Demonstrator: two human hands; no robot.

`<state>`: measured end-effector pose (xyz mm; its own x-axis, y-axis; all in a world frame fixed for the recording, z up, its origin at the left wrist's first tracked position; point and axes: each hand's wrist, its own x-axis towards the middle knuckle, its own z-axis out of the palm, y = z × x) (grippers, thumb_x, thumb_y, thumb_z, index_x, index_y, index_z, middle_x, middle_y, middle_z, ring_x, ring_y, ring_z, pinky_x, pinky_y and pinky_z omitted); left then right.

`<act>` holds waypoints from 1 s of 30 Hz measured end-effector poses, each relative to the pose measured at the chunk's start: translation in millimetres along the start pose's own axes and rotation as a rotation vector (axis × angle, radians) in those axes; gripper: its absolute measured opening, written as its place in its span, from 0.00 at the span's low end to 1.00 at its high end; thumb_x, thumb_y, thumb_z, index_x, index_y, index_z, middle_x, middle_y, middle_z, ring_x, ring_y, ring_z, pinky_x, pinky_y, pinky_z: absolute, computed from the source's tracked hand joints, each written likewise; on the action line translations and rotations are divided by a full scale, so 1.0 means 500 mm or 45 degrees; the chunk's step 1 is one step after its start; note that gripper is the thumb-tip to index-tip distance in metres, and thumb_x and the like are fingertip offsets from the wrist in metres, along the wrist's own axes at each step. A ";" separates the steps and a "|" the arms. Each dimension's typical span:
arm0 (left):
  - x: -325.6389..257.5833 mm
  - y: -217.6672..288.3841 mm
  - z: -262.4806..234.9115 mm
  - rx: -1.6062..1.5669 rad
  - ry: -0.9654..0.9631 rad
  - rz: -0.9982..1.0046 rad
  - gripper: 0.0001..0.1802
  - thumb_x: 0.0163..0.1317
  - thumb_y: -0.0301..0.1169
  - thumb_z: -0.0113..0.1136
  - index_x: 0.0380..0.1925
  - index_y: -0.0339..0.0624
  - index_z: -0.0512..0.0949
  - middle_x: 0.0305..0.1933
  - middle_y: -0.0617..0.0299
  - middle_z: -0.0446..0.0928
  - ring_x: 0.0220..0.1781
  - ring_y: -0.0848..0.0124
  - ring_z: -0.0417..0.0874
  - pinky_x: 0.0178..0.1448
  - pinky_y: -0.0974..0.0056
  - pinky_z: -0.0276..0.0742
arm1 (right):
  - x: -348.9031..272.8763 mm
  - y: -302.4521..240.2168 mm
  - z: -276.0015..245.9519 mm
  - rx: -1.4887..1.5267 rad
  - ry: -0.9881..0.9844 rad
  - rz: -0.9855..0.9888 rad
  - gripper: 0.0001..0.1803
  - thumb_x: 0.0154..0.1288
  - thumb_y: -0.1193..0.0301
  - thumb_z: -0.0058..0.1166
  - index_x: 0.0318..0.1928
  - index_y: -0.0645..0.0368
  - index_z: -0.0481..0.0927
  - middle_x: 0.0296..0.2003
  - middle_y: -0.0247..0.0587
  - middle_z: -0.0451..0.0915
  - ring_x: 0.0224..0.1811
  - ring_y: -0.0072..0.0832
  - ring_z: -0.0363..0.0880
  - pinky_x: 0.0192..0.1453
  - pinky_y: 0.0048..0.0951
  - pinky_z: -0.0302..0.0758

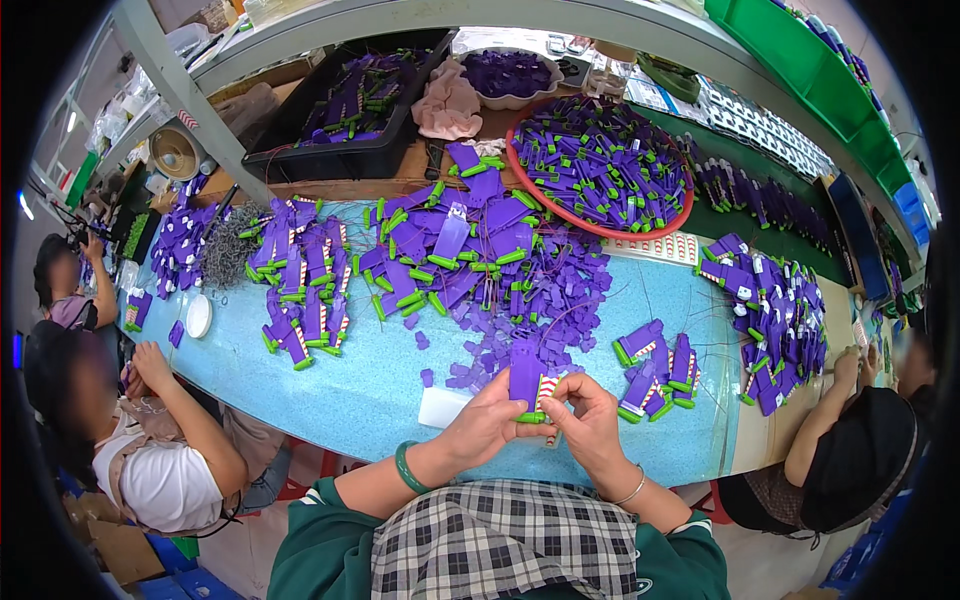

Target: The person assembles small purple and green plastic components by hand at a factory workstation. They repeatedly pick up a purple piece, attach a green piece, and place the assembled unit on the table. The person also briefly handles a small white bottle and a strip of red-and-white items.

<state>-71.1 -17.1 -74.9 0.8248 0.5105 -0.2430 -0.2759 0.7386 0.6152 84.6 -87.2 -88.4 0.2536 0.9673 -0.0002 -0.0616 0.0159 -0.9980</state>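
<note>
Here we are at the near edge of the blue table (pixel 350 400), with the purple piece (pixel 524 370) up in both hands, just above the near end of the heap of loose purple parts (pixel 500 350). Our left hand (pixel 487 415) clamps it between thumb and fingers, green end (pixel 530 417) toward us; our right hand (pixel 588 415) pinches its right side at the red-and-white striped strip (pixel 546 392). The step in hand looks like fitting or smoothing that strip, though we can't tell whether the fingertips press or pull. The next move calls, we judge, for a steady left hold and a light right thumb along the edge. Over to the right lies a small cluster of striped pieces (pixel 655 375); near left, a white block (pixel 440 407).
</note>
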 end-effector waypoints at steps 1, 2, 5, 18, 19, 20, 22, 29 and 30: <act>0.000 -0.002 -0.003 -0.010 -0.012 0.006 0.23 0.66 0.24 0.43 0.61 0.43 0.58 0.59 0.56 0.66 0.62 0.65 0.71 0.61 0.52 0.75 | -0.001 0.004 0.000 0.009 0.006 -0.006 0.07 0.58 0.80 0.60 0.34 0.63 0.74 0.32 0.32 0.75 0.34 0.16 0.72 0.39 0.19 0.70; 0.000 -0.006 -0.007 -0.020 -0.024 0.012 0.24 0.66 0.24 0.44 0.62 0.42 0.58 0.60 0.55 0.66 0.63 0.63 0.71 0.62 0.50 0.74 | -0.002 0.007 0.000 0.017 0.012 -0.012 0.07 0.58 0.80 0.60 0.34 0.63 0.74 0.32 0.32 0.75 0.34 0.16 0.72 0.39 0.20 0.70; 0.001 -0.013 -0.013 0.014 -0.039 0.024 0.24 0.64 0.22 0.46 0.61 0.42 0.59 0.60 0.56 0.67 0.62 0.62 0.72 0.61 0.50 0.75 | -0.004 0.009 0.003 0.047 0.024 0.005 0.07 0.58 0.81 0.60 0.35 0.63 0.74 0.32 0.32 0.75 0.34 0.16 0.72 0.39 0.20 0.70; -0.005 -0.016 0.004 0.460 -0.010 0.105 0.15 0.68 0.27 0.50 0.54 0.38 0.65 0.50 0.59 0.71 0.53 0.70 0.76 0.53 0.59 0.83 | -0.006 -0.007 -0.003 -0.473 0.111 -0.452 0.08 0.52 0.80 0.63 0.25 0.61 0.75 0.24 0.36 0.76 0.30 0.25 0.72 0.35 0.26 0.68; -0.005 -0.019 0.001 0.455 -0.021 0.104 0.15 0.68 0.27 0.50 0.53 0.37 0.65 0.50 0.60 0.71 0.52 0.70 0.76 0.53 0.59 0.82 | -0.006 -0.009 0.000 -0.501 0.130 -0.511 0.08 0.52 0.80 0.63 0.25 0.61 0.75 0.23 0.37 0.76 0.29 0.26 0.72 0.35 0.26 0.68; -0.004 -0.024 -0.004 0.450 -0.031 0.104 0.15 0.69 0.27 0.50 0.53 0.37 0.65 0.49 0.60 0.71 0.52 0.70 0.77 0.53 0.59 0.82 | -0.006 -0.010 0.002 -0.529 0.148 -0.571 0.09 0.51 0.80 0.64 0.24 0.61 0.74 0.22 0.38 0.76 0.28 0.28 0.72 0.34 0.27 0.68; -0.004 -0.025 -0.006 0.445 -0.048 0.104 0.15 0.69 0.27 0.50 0.53 0.37 0.65 0.49 0.60 0.71 0.52 0.70 0.77 0.53 0.59 0.82 | -0.004 -0.012 0.003 -0.576 0.174 -0.641 0.09 0.50 0.81 0.63 0.24 0.61 0.74 0.22 0.38 0.76 0.28 0.29 0.72 0.34 0.28 0.69; -0.010 -0.033 -0.014 0.767 -0.106 0.301 0.16 0.70 0.31 0.48 0.54 0.37 0.65 0.49 0.60 0.72 0.48 0.72 0.77 0.48 0.61 0.80 | 0.001 -0.017 -0.007 -0.750 0.095 -0.637 0.09 0.51 0.76 0.63 0.28 0.61 0.73 0.27 0.42 0.76 0.29 0.32 0.74 0.35 0.30 0.72; -0.008 -0.030 -0.014 0.902 -0.135 0.366 0.16 0.71 0.32 0.47 0.55 0.38 0.65 0.48 0.59 0.72 0.47 0.72 0.77 0.46 0.61 0.80 | 0.005 -0.017 -0.006 -0.688 0.068 -0.556 0.11 0.51 0.75 0.63 0.32 0.61 0.73 0.30 0.43 0.76 0.30 0.33 0.75 0.37 0.31 0.73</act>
<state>-73.7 -27.5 -88.3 0.8211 0.5686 0.0501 -0.1340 0.1066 0.9852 88.5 -85.4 -79.9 0.1938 0.8872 0.4187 0.5420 0.2590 -0.7995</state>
